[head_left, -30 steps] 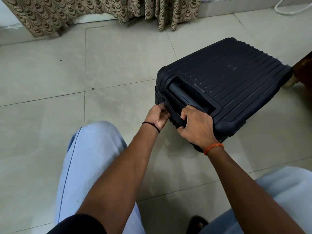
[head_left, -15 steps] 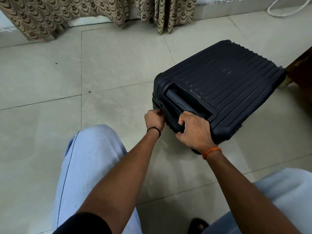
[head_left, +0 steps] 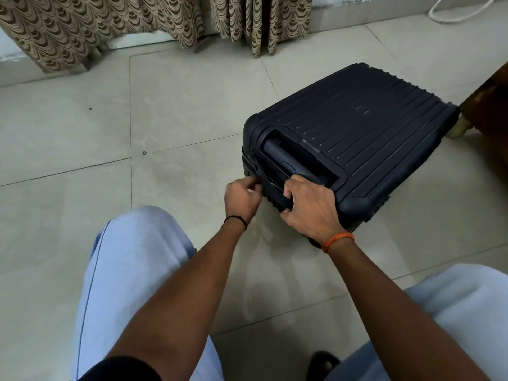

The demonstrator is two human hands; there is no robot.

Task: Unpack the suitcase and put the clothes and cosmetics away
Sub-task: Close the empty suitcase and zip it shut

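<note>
Suitcase (head_left: 354, 130) lies flat and shut on the tiled floor (head_left: 178, 111), ahead and right of the knees, long axis running away toward wooden furniture (head_left: 492, 105). Both hands meet its near end — right hand (head_left: 308, 204) curled over the edge below the handle recess, left hand (head_left: 242, 196) pinching at the side seam, probably a zipper pull. Curtains (head_left: 82, 26) hang beyond.

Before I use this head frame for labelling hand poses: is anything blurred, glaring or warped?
Head view: the left hand is smeared by motion, so its fingers are unclear; the right hand on the suitcase is sharp. Light is soft and even, with faint reflections of the arms on the glossy floor tiles. Wide-angle bending shows in the curved tile joints.
</note>
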